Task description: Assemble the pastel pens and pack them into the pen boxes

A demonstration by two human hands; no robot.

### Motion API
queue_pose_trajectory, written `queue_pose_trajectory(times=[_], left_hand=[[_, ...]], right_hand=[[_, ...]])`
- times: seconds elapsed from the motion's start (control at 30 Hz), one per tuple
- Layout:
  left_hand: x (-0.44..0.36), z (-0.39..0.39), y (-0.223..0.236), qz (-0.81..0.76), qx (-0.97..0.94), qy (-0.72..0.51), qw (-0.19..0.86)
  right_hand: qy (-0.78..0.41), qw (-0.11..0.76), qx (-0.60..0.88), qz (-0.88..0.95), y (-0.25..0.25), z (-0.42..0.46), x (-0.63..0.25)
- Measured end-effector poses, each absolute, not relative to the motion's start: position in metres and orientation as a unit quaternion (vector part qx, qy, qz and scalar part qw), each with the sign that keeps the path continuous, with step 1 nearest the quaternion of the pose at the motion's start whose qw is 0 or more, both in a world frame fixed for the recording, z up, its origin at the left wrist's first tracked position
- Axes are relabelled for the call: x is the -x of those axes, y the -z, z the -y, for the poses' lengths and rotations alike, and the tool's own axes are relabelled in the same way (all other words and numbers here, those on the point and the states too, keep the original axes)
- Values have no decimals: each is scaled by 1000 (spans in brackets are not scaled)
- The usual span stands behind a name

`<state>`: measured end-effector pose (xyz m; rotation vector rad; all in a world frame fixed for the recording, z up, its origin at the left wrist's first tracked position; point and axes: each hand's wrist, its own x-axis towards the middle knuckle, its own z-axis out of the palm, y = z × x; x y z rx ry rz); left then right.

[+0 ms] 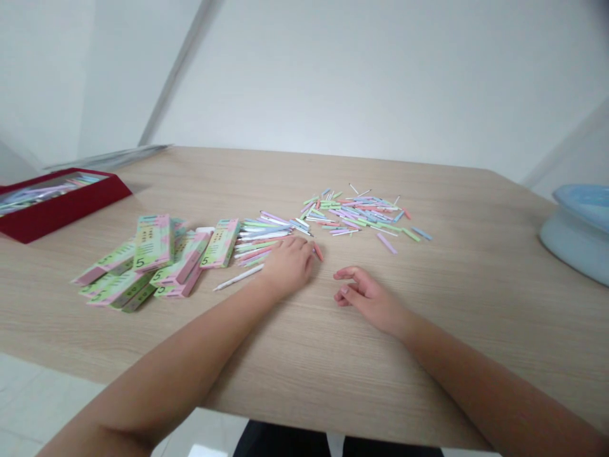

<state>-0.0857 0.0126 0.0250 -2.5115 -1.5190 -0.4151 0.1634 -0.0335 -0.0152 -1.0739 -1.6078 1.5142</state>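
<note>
My left hand (289, 268) is palm down with curled fingers at the right end of a bundle of pastel pens (257, 244). Its fingertips are hidden, so I cannot make out what is under them. A small orange-red cap (318, 252) shows just beside those fingers. One white pen (240, 277) lies apart, close to my left wrist. To the right, my right hand (366, 295) is held loosely over the table, fingers bent and apart, with nothing visible in it. Beyond both hands is a scattered pile of pastel caps and thin sticks (361, 212).
Several green and pink boxes (155, 244) are stacked at left, with another box (220, 243) against the pens. Farther left stands a red box (66, 206) filled with pastel pens. A pale blue round object (578, 235) sits at the wooden table's (476, 304) right edge.
</note>
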Motion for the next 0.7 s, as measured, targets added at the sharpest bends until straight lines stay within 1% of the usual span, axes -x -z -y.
queue_pose_trajectory(times=[0.13,0.33,0.53,0.7], left_hand=[[58,-15,-10,512,844,128,100],[68,-39,-13,552,819,131,88],[77,-54,-9,525,837,146,53],[74,-54,-9,489,862,105,79]], right_hand=[[-574,325,418,624,13,35,-162],[-564,326,420,632,11,37,-161],[-545,298,435,652,13,38,-162],[-542,297,438,653,16,40,-161]])
